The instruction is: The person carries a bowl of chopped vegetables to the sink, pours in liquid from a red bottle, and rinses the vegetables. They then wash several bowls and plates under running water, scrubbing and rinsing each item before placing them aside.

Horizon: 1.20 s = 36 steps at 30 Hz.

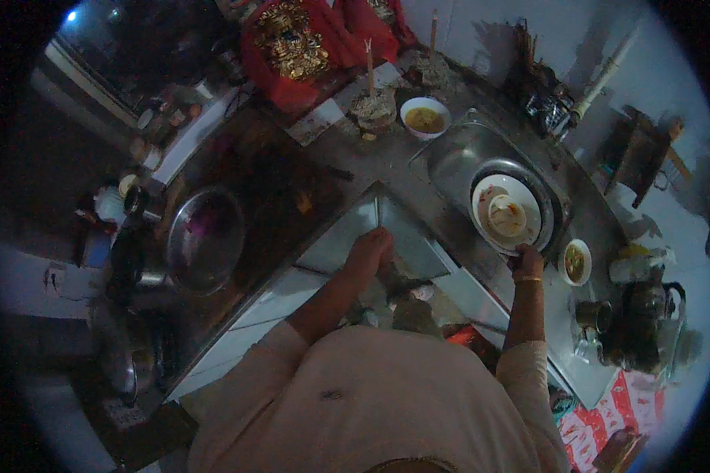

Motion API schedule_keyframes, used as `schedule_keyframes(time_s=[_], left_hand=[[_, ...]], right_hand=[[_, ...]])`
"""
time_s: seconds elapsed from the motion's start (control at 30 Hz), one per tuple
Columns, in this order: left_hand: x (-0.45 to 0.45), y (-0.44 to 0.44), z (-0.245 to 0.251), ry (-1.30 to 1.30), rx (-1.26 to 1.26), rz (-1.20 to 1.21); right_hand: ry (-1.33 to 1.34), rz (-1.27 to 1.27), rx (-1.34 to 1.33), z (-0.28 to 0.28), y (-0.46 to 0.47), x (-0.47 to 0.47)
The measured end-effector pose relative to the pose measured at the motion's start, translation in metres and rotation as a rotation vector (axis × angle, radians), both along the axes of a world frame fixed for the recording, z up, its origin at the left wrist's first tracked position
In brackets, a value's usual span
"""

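Observation:
My right hand grips the near rim of a white dish, with its fingers at the edge. A smaller pale bowl with reddish food remains sits inside that dish. Beneath them is a round metal basin at the near end of the stainless steel sink. My left hand hangs low at the counter's inner corner, before the pale cabinet doors. Its fingers look curled, but their undersides are hidden. Just right of my right hand stands a white bowl of food.
Behind the sink is a white bowl of yellowish soup. Incense sticks stand in a holder beside red cloth with gold ornament. A wide metal pan lies on the left counter. A metal mug and dark kettle stand at right.

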<state>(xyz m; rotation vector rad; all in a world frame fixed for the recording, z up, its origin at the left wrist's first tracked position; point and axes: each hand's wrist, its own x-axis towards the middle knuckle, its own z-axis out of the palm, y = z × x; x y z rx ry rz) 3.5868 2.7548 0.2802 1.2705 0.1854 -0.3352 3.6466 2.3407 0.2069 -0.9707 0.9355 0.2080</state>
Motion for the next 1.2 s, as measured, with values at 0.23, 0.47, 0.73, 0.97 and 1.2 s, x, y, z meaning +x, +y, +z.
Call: schedule_keyframes(time_s=[0.23, 0.47, 0.73, 0.97, 1.2], left_hand=[[0.076, -0.031, 0.016, -0.142, 0.239, 0.014], [0.159, -0.117, 0.021, 0.404, -0.069, 0.037], [0.283, -0.216, -0.041, -0.016, -0.354, -0.428], [0.361, -0.33, -0.02, 0.17, -0.433, -0.573], [0.375, -0.355, -0.029, -0.513, -0.24, -0.891]], right_hand=[[0.027, -0.065, -0.071, -0.104, -0.034, 0.075], [-0.101, 0.545, -1.378, -0.164, -0.07, 0.093], [-0.624, 0.133, -1.094, 0.184, -0.034, 0.204], [-0.088, 0.59, -1.754, 0.235, -0.03, 0.24], [-0.446, 0.718, -1.992, 0.197, -0.053, 0.245]])
